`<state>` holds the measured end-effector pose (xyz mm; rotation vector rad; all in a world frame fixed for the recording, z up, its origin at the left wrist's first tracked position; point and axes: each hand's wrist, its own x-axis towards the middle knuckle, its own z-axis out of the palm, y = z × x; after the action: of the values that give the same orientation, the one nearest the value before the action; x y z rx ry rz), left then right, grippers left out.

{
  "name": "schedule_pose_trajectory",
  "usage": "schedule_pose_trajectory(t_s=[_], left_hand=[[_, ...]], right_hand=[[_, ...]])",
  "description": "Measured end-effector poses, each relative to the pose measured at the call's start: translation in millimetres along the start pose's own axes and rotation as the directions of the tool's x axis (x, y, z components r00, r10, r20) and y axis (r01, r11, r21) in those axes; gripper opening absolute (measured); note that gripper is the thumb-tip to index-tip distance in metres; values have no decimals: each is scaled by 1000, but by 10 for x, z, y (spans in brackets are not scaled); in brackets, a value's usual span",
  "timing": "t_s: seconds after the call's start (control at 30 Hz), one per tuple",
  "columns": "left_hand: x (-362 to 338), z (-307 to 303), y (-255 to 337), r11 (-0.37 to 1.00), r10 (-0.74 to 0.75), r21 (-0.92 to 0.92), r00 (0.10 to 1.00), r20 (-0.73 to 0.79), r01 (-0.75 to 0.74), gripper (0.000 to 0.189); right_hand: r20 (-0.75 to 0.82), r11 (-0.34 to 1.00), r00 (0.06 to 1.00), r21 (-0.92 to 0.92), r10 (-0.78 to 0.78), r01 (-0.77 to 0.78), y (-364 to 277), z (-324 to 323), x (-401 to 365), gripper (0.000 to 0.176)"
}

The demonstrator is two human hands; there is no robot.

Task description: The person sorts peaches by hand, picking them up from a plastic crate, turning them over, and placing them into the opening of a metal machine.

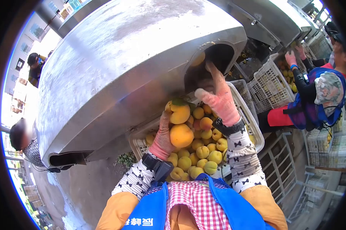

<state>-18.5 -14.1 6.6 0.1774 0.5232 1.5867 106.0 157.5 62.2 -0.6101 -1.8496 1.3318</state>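
Note:
My left hand (162,138), in a pink work glove, is closed around two large yellow-orange peaches, an upper peach (179,114) with a green leaf by it and a lower peach (181,135). My gloved right hand (223,102) reaches to the dark round opening (219,57) of a metal machine, its fingers spread. A yellow peach (199,59) shows inside that opening, near the fingertips. Below both hands, a white plastic crate (260,140) holds many smaller yellow-green peaches (202,152).
The curved metal machine housing (104,73) fills the left and top. On the right, a person in a blue vest (318,96) handles fruit at another crate (270,82). A metal rack (276,168) stands beside my crate. Two more people are at the far left.

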Motion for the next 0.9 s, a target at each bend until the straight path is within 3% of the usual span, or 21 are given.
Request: schedule_pose_trajectory(t_s=[0.07, 0.1, 0.13, 0.2, 0.27, 0.33, 0.37, 0.4, 0.47, 0.53, 0.63, 0.67, 0.7, 0.73, 0.77, 0.8, 0.87, 0.9], left_hand=[[-27, 405, 109, 982, -10, 188, 995, 99, -9, 74], [-12, 351, 99, 957, 16, 289, 999, -39, -4, 74], [1, 309, 100, 957, 18, 289, 999, -39, -6, 74], [46, 276, 114, 927, -115, 359, 993, 0, 107, 76], [84, 310, 130, 934, -91, 346, 996, -25, 94, 75], [122, 177, 133, 945, -155, 292, 988, 6, 146, 74], [132, 181, 108, 939, -113, 307, 982, -152, 156, 71], [121, 165, 95, 939, -112, 308, 983, -145, 153, 71], [70, 51, 38, 954, -75, 268, 971, -227, 136, 68], [35, -77, 3, 945, -23, 308, 963, -269, 108, 68], [-47, -279, -72, 989, -122, 54, 968, -218, 137, 62], [-31, -293, -105, 987, -139, 46, 963, -233, 153, 62], [-18, -294, -145, 986, -39, 148, 970, -241, 77, 55], [-5, -314, -209, 968, 71, 250, 970, -231, -11, 50], [-15, -459, -339, 542, 349, 818, 937, -12, -191, 36], [30, -449, -301, 539, 362, 818, 932, -10, -201, 36], [79, -408, -202, 935, 136, 340, 989, -64, -107, 32], [65, -380, -168, 935, 140, 337, 988, -71, -108, 32]], right_hand=[[285, 987, 958, -142, -28, 71, -72, -155, -201, 101], [344, 990, 939, -128, -11, 59, -126, -154, -274, 101], [366, 996, 930, -71, -29, 59, -98, -117, -329, 96], [384, 987, 923, -157, 22, 41, -117, -32, -399, 89], [340, 980, 940, -190, 11, 57, -168, -33, -343, 81], [43, 985, 996, -155, 81, -74, 1, -21, -264, 70], [-59, 958, 998, -284, 30, -46, 184, 1, -180, 75], [-60, 957, 998, -288, 25, -41, 352, 15, -102, 75], [-92, 763, 981, -643, -171, 72, 595, 21, 31, 79], [-94, 767, 983, -639, -159, 63, 647, 70, 154, 82], [-108, 650, 989, -760, -100, -17, 845, 191, 459, 81], [-38, 560, 994, -828, -100, 25, 979, 205, 692, 78], [34, 467, 995, -881, -91, 73, 1066, 230, 734, 75], [38, 470, 996, -880, -80, 71, 896, 189, 611, 75], [-15, 780, 994, -621, -106, 73, 497, 93, 435, 78], [-73, 960, 990, -261, -123, 101, 162, 14, 315, 82], [29, 981, 1000, -192, 11, -5, -135, -56, -119, 85], [156, 970, 988, -239, 4, 34, -149, -82, -319, 85]])
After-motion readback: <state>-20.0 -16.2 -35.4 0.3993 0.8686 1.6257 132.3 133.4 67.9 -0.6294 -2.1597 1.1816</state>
